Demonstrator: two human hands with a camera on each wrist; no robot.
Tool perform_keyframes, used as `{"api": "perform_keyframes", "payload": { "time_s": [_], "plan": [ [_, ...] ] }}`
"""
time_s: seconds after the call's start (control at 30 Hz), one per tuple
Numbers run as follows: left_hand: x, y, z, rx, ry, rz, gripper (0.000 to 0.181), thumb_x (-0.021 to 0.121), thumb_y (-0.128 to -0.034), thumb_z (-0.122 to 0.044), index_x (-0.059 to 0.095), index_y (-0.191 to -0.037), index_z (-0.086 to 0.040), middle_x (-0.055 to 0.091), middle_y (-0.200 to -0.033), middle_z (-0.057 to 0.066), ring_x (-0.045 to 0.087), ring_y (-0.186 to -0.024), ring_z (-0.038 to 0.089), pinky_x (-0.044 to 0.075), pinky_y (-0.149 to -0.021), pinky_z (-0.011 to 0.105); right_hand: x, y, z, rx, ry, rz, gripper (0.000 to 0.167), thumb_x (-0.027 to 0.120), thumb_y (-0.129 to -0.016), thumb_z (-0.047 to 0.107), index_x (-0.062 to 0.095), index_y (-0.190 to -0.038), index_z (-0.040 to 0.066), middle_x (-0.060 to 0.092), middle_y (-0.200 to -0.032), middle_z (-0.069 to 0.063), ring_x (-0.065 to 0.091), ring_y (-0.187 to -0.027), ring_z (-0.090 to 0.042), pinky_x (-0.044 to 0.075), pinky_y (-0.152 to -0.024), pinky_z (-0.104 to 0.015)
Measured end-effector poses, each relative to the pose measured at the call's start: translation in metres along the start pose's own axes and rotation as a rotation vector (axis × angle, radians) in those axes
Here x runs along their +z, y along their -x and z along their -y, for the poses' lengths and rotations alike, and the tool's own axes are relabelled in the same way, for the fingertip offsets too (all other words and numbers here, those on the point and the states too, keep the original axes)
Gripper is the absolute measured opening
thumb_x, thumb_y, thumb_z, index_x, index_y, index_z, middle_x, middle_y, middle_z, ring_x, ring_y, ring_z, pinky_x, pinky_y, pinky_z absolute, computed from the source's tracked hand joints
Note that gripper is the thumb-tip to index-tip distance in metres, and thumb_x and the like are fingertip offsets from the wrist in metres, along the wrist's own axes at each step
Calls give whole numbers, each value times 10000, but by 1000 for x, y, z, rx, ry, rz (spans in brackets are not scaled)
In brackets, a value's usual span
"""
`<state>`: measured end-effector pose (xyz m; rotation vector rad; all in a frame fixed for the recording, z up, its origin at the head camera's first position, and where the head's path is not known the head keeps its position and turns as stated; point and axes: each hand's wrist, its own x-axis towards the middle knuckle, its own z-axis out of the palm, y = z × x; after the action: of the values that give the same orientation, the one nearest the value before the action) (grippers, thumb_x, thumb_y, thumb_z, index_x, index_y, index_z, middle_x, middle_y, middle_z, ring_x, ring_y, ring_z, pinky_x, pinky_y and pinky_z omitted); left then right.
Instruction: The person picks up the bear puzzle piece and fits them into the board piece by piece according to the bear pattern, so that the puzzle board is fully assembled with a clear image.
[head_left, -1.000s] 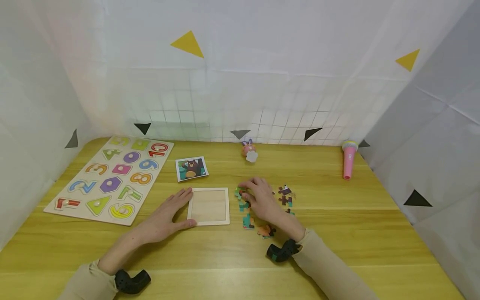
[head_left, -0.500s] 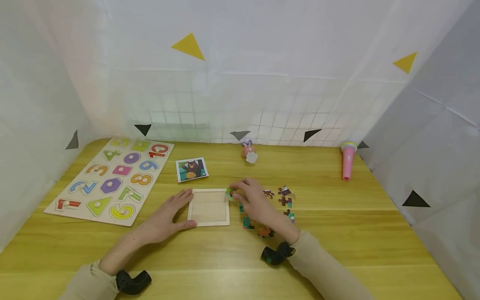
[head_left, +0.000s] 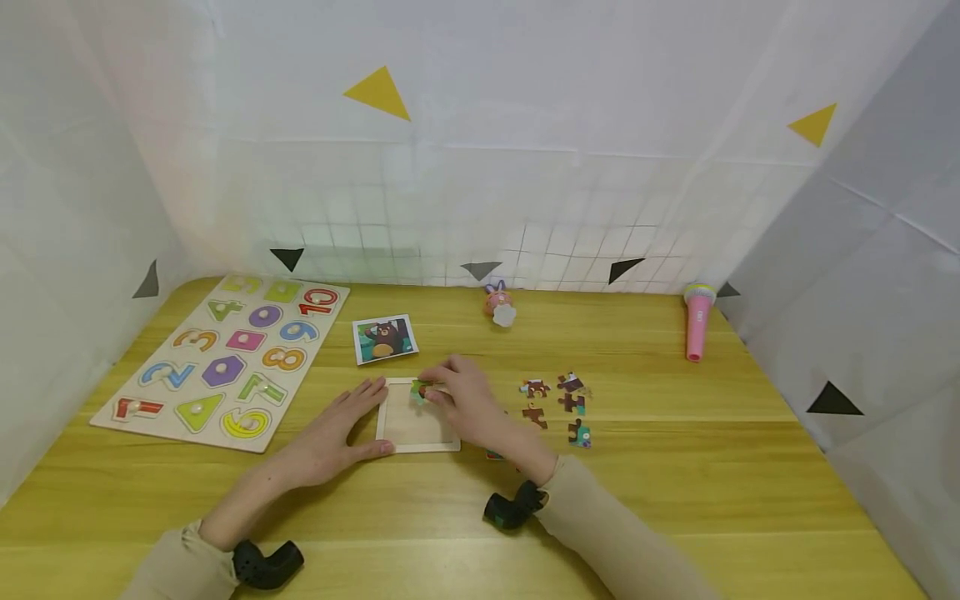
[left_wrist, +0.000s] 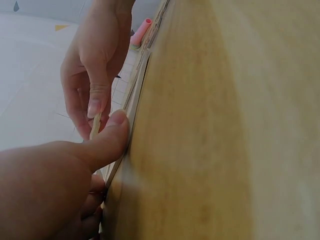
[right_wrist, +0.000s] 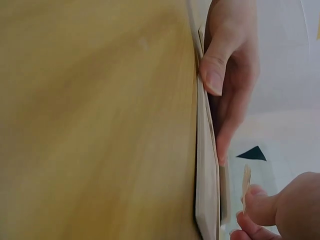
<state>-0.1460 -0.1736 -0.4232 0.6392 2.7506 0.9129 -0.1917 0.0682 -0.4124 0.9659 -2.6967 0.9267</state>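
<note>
Between thumb and fingers my right hand (head_left: 468, 404) pinches a green jigsaw piece (head_left: 418, 392), held over the upper part of a pale wooden puzzle frame (head_left: 420, 447). Seen edge-on in the right wrist view, the piece (right_wrist: 246, 186) stands apart from the frame (right_wrist: 207, 190). My left hand (head_left: 322, 437) rests along the frame's left side, thumb on the lower corner and fingers at the upper one. Several loose jigsaw pieces (head_left: 535, 416) lie to the right of the frame, some hidden by my right forearm.
Behind the frame lies a bear picture card (head_left: 385, 339). A wooden number-and-shape board (head_left: 223, 369) takes up the left side. At the back stand a small rabbit-eared toy (head_left: 498, 304) and, far right, a pink toy microphone (head_left: 697, 323). White sheeting encloses the table.
My right hand has carried the green jigsaw piece leftward from the loose pieces to above the frame, uncovering more pieces. My left hand has stayed at the frame.
</note>
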Motion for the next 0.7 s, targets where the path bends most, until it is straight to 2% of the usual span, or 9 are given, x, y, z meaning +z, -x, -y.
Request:
{"api": "perform_keyframes", "payload": {
  "time_s": [0.33, 0.5, 0.7],
  "plan": [
    [0, 1, -1, 2, -11, 12, 854, 652, -933, -506, 305, -1571, -58, 215, -1658, 123, 161, -1525, 380, 130, -1225, 586, 18, -14, 7, 36, 10, 28, 245, 634, -970, 187, 709, -1186, 100, 608, -1080, -105, 532, -1005, -277, 418, -867, -441],
    [0, 1, -1, 7, -10, 11, 848, 653, -935, -496, 304, -1571, -57, 215, -1658, 122, 160, -1525, 381, 128, -1226, 584, 23, -14, 9, 68, 26, 62, 244, 630, -978, 203, 706, -1197, 127, 584, -1129, -85, 503, -1061, -277, 378, -874, -427],
    [1, 1, 1, 14, -8, -3, 842, 654, -937, -491, 313, -1565, -46, 217, -1657, 126, 163, -1524, 382, 128, -1226, 583, 28, -13, 7, 46, 33, 52, 242, 644, -969, 203, 715, -1192, 143, 566, -1165, -72, 467, -1102, -269, 359, -881, -419]
  ]
}}
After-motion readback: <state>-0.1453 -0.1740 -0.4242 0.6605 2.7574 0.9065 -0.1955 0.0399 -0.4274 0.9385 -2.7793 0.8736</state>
